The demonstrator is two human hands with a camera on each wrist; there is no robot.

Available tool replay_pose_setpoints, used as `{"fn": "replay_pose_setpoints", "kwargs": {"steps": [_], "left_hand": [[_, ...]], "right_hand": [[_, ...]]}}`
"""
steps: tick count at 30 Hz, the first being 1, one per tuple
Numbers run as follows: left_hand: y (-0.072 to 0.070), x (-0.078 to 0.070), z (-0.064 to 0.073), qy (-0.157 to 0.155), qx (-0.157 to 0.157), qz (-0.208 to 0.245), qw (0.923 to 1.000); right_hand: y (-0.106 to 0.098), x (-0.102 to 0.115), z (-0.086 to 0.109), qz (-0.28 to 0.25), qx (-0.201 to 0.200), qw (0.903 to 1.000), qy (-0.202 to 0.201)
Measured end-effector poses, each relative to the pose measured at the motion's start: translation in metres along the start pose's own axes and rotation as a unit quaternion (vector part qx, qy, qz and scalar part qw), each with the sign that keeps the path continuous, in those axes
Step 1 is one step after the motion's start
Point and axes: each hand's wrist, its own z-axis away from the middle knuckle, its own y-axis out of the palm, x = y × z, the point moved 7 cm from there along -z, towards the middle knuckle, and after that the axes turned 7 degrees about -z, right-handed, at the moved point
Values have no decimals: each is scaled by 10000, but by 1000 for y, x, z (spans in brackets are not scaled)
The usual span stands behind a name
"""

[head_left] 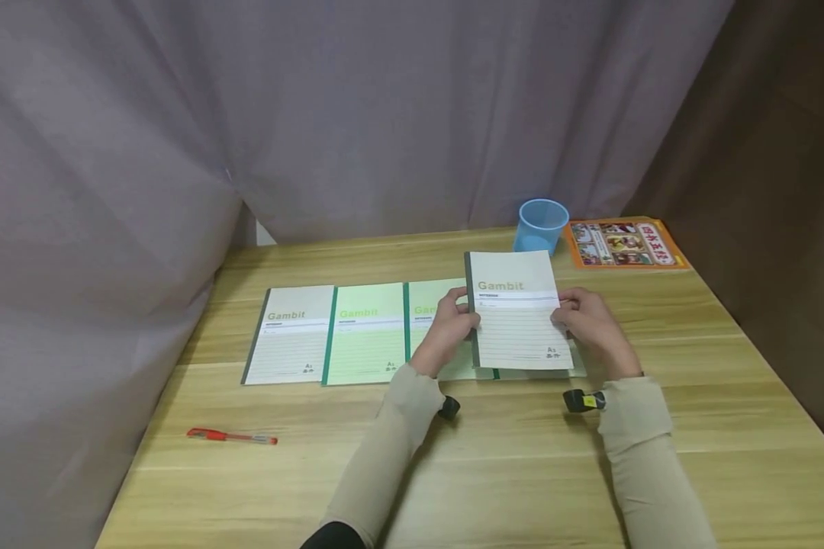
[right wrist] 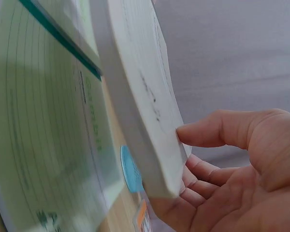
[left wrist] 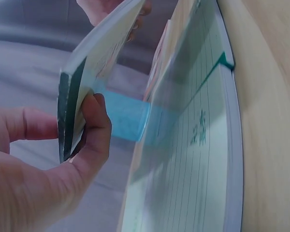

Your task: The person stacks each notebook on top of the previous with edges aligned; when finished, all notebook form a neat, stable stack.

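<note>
A white notebook (head_left: 519,328) with a dark spine is held up over the table between both hands. My left hand (head_left: 448,329) pinches its spine edge, thumb on one cover and fingers on the other, as the left wrist view shows. The opposite edge is gripped by my right hand (head_left: 593,324), with the thumb (right wrist: 208,129) on the front cover. Beneath it lie green notebooks with green spines, partly covered from the head view. Further left in the same row are a light green notebook (head_left: 365,351) and a white notebook (head_left: 291,358).
At the back stands a blue cup (head_left: 544,221), beside an orange picture-covered book (head_left: 625,244) at the back right. A red pen (head_left: 232,436) lies at the front left of the wooden table (head_left: 508,473). Grey curtain (head_left: 357,122) hangs behind.
</note>
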Motion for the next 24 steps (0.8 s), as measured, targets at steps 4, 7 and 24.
{"fn": "replay_pose_setpoints", "kwargs": {"steps": [4,7,24], "left_hand": [[-13,5,3,-41,-20,-27,10000],[-22,7,5,-48,-5,-37,10000],[-66,22,12,-96,-178,-182,9996]], "right_hand": [[12,2,-3,-67,171,9998,77],[21,4,-6,-84,240,9997,44],[64,13,-16,-390,491,9980,-82]]}}
